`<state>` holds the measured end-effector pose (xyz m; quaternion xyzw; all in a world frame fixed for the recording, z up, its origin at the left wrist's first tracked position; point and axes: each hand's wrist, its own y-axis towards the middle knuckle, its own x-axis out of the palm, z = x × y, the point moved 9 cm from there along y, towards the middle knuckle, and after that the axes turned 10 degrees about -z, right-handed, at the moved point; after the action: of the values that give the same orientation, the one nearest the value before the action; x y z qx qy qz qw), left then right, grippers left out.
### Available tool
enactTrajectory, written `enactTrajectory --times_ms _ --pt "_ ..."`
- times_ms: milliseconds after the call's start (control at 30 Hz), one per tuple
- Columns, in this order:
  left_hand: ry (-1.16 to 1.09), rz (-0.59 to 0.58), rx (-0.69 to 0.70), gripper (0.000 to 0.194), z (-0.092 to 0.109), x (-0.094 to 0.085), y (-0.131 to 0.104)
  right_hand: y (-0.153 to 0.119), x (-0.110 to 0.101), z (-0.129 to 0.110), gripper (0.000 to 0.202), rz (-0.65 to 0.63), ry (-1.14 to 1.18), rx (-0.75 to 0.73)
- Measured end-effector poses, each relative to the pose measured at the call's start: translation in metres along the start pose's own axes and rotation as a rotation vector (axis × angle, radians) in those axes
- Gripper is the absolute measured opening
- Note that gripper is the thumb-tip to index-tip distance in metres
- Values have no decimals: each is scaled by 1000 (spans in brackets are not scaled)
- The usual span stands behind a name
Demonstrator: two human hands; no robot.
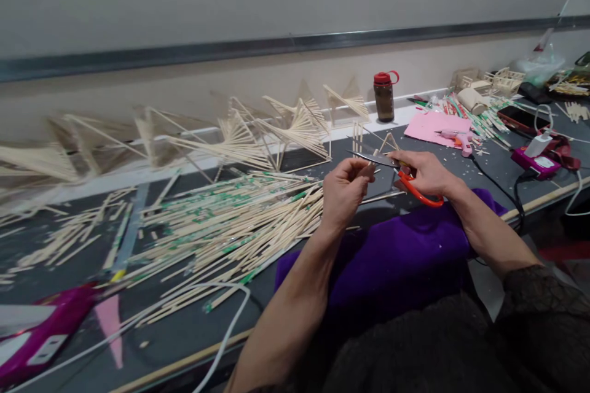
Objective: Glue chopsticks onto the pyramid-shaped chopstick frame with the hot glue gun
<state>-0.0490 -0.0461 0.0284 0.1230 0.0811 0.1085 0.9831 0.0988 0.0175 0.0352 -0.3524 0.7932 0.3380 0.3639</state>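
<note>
My right hand [426,172] is closed around the scissors [420,191], which have orange handles and metal blades pointing left. The blades reach across to the fingertips of my left hand [342,191]. That hand is pinched on a short pale wooden stick [375,155], whose tip shows beside the blades; the rest is hidden by my fingers. Just beyond my hands stand small stick pieces [357,138] joined upright. To the left lies a wide heap of disposable chopsticks [239,221], many in green-and-white paper wrappers. A purple cloth [396,252] lies under my forearms.
Twisted stick models [295,129] line the wall. A brown bottle [384,98] with a red lid stands behind. On the right are a pink glue gun [461,140] on pink paper [426,127] and a magenta power strip [534,164]. White cable [230,325] crosses the front left.
</note>
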Motion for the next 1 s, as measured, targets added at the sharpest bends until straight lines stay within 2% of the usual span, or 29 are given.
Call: enactTrajectory --times_ms 67,200,300,367,433,533,667,800,933,1000 --pt "171 19 61 21 7 -2 -2 0 1 -1 60 -11 -12 6" --pt "537 21 154 30 17 3 -7 0 1 -5 64 -16 -47 0" --pt "794 113 222 30 21 3 -11 0 3 -7 66 -21 -65 12" --pt "892 155 250 30 21 3 -13 0 4 -8 65 -16 -63 16" --pt "908 138 259 31 19 2 -12 -1 5 -9 63 -11 -52 11" --pt "804 46 251 30 18 3 -9 -2 6 -9 64 -21 -41 1" --pt "550 -70 177 30 18 5 -6 -2 6 -9 66 -56 -42 -18" --pt "224 -188 18 36 10 11 -6 -4 3 -10 68 -69 -20 -46" --pt "-157 -400 -208 49 -5 28 -12 -6 2 -14 69 -81 28 -108" --pt "-291 -488 -268 52 -5 35 -17 -8 1 -16 67 -82 62 -142"
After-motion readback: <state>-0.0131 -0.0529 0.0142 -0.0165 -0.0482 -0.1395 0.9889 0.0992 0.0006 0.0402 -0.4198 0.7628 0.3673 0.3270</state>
